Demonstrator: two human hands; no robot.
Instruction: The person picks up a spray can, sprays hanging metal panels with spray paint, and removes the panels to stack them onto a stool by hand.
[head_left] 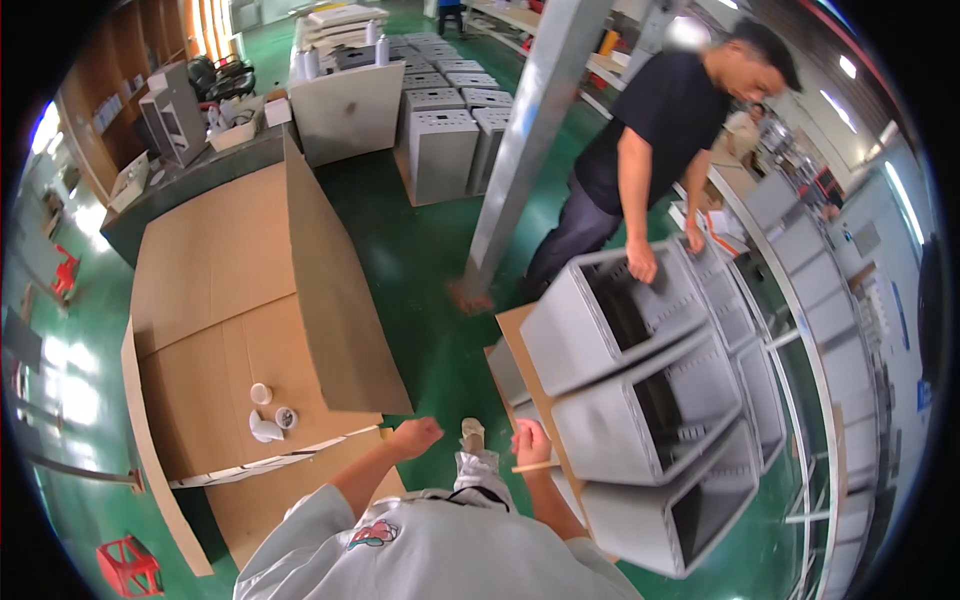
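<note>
Hands come up from the lower edge over a green floor (pixel 420 270). My left hand (pixel 415 437) hangs loosely curled and holds nothing, just past the edge of the big flattened cardboard sheet (pixel 220 300). My right hand (pixel 531 446) has its grip closed on a thin pale stick (pixel 533 467), at the near corner of the stack of grey metal cabinets (pixel 650 400), which lie on their sides on a brown board (pixel 520 350) with their open faces turned toward me.

I judge the step in hand to be work on those cabinets, with the stick as a tool or part for the nearest one; I cannot tell which. The next move, as I read it, calls for bringing the right hand in to the closest cabinet's edge without knocking the stack, and the free left hand could steady it.

Another person in a black shirt (pixel 660 120) leans in from the far side, one hand (pixel 641 262) on the top cabinet.

On the cardboard lie a small white cup (pixel 261 393) and a few white bits. A steel post (pixel 530 130) rises mid-floor, more grey cabinets (pixel 440 140) stand beyond, and a long rack (pixel 810 330) runs along the right.
</note>
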